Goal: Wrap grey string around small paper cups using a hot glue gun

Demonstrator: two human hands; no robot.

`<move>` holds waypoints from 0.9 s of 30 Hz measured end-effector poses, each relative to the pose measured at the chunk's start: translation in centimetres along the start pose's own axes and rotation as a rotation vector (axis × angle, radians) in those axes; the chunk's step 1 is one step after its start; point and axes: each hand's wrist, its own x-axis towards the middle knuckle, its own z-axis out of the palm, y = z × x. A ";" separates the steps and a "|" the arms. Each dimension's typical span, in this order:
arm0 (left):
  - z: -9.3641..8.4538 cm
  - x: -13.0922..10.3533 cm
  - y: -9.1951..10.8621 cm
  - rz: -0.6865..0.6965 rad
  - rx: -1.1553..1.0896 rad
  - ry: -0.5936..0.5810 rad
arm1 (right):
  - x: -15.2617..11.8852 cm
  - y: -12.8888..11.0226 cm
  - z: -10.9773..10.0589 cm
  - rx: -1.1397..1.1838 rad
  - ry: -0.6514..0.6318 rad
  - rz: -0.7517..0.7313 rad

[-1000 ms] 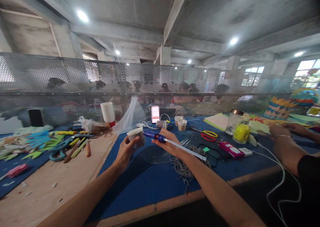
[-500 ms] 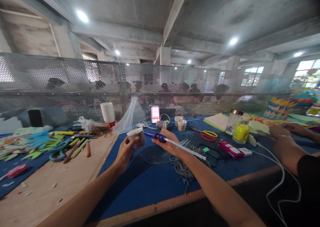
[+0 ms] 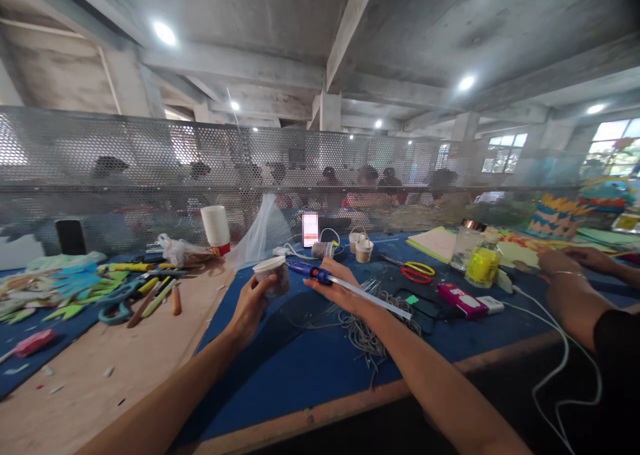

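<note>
My left hand (image 3: 253, 306) is wrapped round a small cup (image 3: 273, 278) with a white rim, tilted a little above the blue tabletop. In my right hand (image 3: 336, 283) is a blue glue gun (image 3: 311, 271), its nozzle end at the cup's right side; whether they touch is too small to tell. A long clear glue stick (image 3: 373, 297) sticks out of the gun's back over my right wrist. Grey cord (image 3: 365, 331) lies in a loose tangle beneath my right forearm. Beyond the hands, a spool of cord (image 3: 323, 249) rests near a lit phone (image 3: 310, 229).
Two small cups (image 3: 363, 249), scissors (image 3: 419, 271), a magenta box (image 3: 463, 301) and jars (image 3: 483, 263) stand or lie to the right. Another person's arm (image 3: 575, 295) rests at far right. Stacked paper cups (image 3: 215, 227) and tools (image 3: 120, 301) are left. A perforated screen (image 3: 225, 155) runs behind.
</note>
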 end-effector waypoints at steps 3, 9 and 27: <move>0.0 0.1 -0.1 -0.003 -0.006 -0.022 | 0.0 0.1 0.0 0.005 0.001 0.001; -0.1 0.1 -0.1 -0.026 -0.022 -0.045 | 0.0 0.1 0.0 0.022 -0.002 -0.004; 0.1 0.2 0.2 -0.069 -0.074 -0.036 | -0.1 -1.3 -0.3 0.299 -0.039 0.196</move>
